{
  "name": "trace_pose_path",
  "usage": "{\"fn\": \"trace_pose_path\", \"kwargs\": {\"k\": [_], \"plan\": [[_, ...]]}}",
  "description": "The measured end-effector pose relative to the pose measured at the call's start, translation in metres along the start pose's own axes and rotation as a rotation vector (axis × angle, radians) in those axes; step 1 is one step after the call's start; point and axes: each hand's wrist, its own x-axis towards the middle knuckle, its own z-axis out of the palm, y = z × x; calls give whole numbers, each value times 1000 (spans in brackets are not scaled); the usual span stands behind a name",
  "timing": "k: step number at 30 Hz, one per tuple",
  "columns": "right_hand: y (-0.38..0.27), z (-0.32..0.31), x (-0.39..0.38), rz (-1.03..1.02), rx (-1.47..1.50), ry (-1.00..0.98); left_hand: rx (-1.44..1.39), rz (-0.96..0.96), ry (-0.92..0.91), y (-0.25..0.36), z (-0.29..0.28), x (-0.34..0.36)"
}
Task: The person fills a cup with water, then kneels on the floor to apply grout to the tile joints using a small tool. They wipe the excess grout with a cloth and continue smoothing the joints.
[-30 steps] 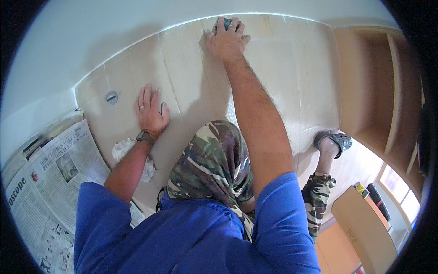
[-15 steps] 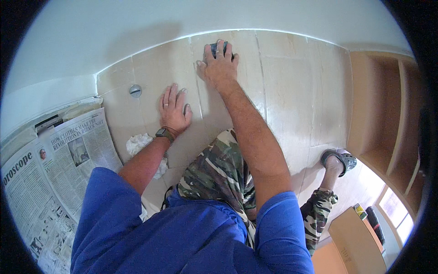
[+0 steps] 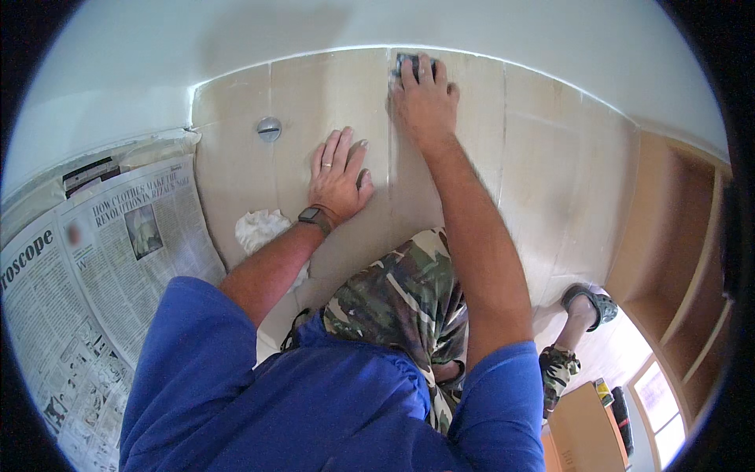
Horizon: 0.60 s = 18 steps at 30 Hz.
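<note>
At the far edge of the tiled floor (image 3: 464, 110), my right hand (image 3: 425, 98) presses down on a small dark rectangular pad (image 3: 406, 60). The fingers lie over the pad and partly hide it; its exact kind cannot be made out. The pad is close to the foot of the wall, beside a tile joint. My left hand (image 3: 338, 177) rests flat on the tiles, fingers stretched out, holding nothing, with whitish smudges on the fingertips. A crumpled white cloth or paper (image 3: 261, 229) lies by my left forearm, partly hidden by it.
A round metal floor cover (image 3: 269, 129) is set in the tiles left of my hands. Newspaper sheets (image 3: 118, 259) spread along the left side. A wooden shelf unit (image 3: 633, 208) stands at right, with a cardboard box (image 3: 586, 429) below it. The white wall (image 3: 440, 23) bounds the far side.
My right hand has slid the pad toward the wall and slightly nearer the tile joint on its left. My left hand stays in about the same place on the floor. The whole view has shifted.
</note>
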Motion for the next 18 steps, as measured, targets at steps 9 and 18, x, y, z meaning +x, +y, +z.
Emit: {"fn": "trace_pose_path", "kwargs": {"k": [9, 18], "plan": [[-14, -7, -2, -22, -45, -178, -4, 31, 60, 0, -2, -1], [-18, -6, -10, -26, 29, -229, 47, 39, 58, -1, 4, -1]]}}
